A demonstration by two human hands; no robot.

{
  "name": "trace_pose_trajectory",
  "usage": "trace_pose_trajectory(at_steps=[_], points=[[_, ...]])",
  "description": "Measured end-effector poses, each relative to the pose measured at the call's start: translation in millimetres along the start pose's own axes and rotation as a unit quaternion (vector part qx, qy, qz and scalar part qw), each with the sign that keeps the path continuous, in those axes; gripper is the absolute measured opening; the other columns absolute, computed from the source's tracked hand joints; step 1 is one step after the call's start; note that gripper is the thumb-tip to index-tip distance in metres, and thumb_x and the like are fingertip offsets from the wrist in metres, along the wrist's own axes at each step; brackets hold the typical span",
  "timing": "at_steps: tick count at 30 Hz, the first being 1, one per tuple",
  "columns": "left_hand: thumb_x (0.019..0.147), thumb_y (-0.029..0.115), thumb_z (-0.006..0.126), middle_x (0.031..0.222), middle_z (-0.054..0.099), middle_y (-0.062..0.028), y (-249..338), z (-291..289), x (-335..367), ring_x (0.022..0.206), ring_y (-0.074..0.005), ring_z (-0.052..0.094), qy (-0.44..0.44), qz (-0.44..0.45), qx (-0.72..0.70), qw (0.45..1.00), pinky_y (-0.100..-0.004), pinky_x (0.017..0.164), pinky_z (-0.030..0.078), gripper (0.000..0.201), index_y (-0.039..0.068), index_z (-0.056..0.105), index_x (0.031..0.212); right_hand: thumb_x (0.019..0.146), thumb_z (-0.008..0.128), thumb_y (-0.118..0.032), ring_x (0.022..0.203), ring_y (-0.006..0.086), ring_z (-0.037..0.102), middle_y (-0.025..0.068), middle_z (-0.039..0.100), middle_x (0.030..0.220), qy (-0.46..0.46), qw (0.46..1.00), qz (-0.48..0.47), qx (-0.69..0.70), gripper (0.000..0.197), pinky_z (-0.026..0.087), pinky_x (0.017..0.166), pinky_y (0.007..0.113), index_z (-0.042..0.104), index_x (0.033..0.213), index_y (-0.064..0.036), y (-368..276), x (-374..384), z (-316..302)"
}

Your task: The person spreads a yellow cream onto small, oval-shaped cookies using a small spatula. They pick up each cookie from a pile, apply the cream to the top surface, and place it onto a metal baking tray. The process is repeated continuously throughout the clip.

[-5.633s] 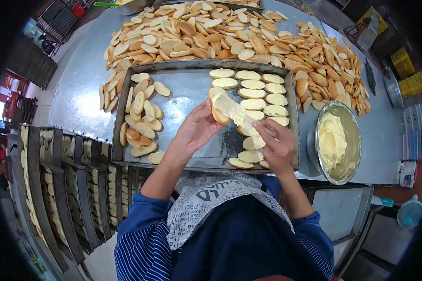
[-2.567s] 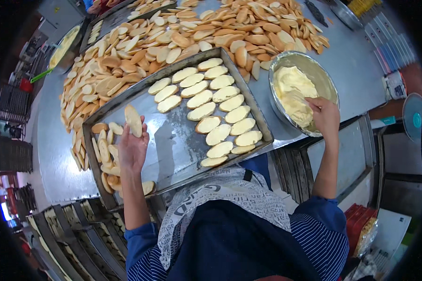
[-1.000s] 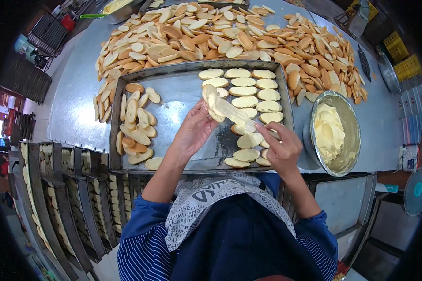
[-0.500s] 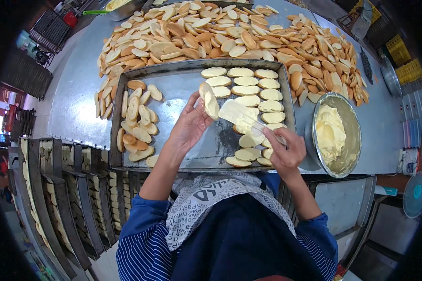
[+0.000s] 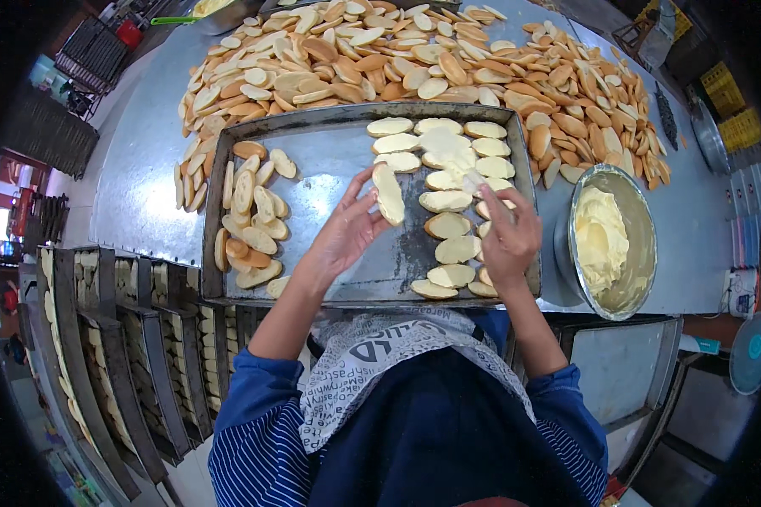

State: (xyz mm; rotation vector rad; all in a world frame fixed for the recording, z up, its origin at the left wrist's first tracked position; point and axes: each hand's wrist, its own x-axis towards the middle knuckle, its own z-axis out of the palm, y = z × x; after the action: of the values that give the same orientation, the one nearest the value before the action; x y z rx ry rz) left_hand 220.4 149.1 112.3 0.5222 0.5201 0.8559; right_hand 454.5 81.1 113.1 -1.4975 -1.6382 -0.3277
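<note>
A slice of bread (image 5: 388, 193) with pale cream across its face is pinched in my left hand (image 5: 347, 226), held up over the middle of the tray (image 5: 330, 194). My right hand (image 5: 510, 239) grips a whitish spatula (image 5: 450, 154), whose broad blade hovers over the cream-topped slices (image 5: 446, 201) lined up in the tray's right part. My fingers hide most of its handle. Several plain bread slices (image 5: 254, 211) lie loosely at the tray's left side. To the right of the tray, a metal bowl (image 5: 648, 221) holds a mound of yellow cream (image 5: 599, 241).
A large heap of bread slices (image 5: 347, 63) covers the far part of the metal table (image 5: 135, 186). Racked trays of slices (image 5: 127, 355) stand at the lower left. Another bowl with a green-handled tool (image 5: 173, 19) sits at the far left.
The spatula has moved away from the slice in my left hand, up and to the right over the rows. That slice has turned its coated face upward.
</note>
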Motion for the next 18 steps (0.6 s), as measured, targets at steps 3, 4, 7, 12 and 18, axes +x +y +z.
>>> trace_pose_trajectory(at_steps=[3, 4, 7, 12, 18], points=[[0.089, 0.009, 0.057, 0.117, 0.052, -0.0119, 6, -27, 13, 0.103, -0.0208, 0.057, 0.066, 0.011, 0.108, 0.992, -0.0306, 0.089, 0.051, 0.041, 0.009, 0.037, 0.124, 0.059, 0.054, 0.013, 0.078, 0.0201, 0.058, 0.0047, 0.061, 0.094, 0.025, 0.999, 0.042, 0.001, 0.059, 0.038, 0.062, 0.031, 0.070, 0.108, -0.0162, 5, -1, -20], [0.088, 0.007, 0.057, 0.115, 0.052, -0.0126, 6, -35, 19, 0.101, -0.0206, 0.057, 0.089, 0.017, 0.170, 0.981, -0.0305, 0.089, 0.051, 0.039, 0.007, 0.037, 0.121, 0.059, 0.053, 0.014, 0.078, 0.0203, 0.057, 0.0056, 0.061, 0.094, 0.037, 0.998, 0.056, 0.001, 0.059, 0.039, 0.062, 0.031, 0.070, 0.107, -0.0154, 9, -3, -28], [0.081, 0.007, 0.067, 0.105, 0.055, -0.0129, 3, -60, 38, 0.095, -0.0188, 0.059, 0.104, 0.046, 0.358, 0.927, -0.0290, 0.082, 0.051, 0.043, 0.004, 0.038, 0.112, 0.064, 0.054, 0.016, 0.075, 0.0183, 0.055, 0.0066, 0.060, 0.094, 0.068, 0.992, 0.104, 0.000, 0.056, 0.039, 0.060, 0.030, 0.070, 0.108, -0.0135, 19, -10, -49], [0.068, 0.012, 0.079, 0.096, 0.058, -0.0119, -4, -84, 58, 0.082, -0.0149, 0.061, 0.106, 0.114, 0.598, 0.786, -0.0273, 0.070, 0.051, 0.052, 0.002, 0.044, 0.105, 0.076, 0.056, 0.013, 0.070, 0.0128, 0.047, 0.0046, 0.057, 0.097, 0.104, 0.979, 0.167, -0.059, 0.046, 0.039, 0.059, 0.025, 0.068, 0.111, -0.0135, 37, -18, -93], [0.064, 0.016, 0.082, 0.089, 0.059, -0.0050, -17, -82, 68, 0.077, -0.0158, 0.060, 0.092, 0.180, 0.668, 0.716, -0.0295, 0.064, 0.050, 0.044, 0.005, 0.054, 0.096, 0.082, 0.058, 0.008, 0.073, 0.0128, 0.049, 0.0040, 0.056, 0.100, 0.112, 0.964, 0.191, -0.147, 0.040, 0.044, 0.066, 0.026, 0.067, 0.114, -0.0146, 59, -26, -140]])
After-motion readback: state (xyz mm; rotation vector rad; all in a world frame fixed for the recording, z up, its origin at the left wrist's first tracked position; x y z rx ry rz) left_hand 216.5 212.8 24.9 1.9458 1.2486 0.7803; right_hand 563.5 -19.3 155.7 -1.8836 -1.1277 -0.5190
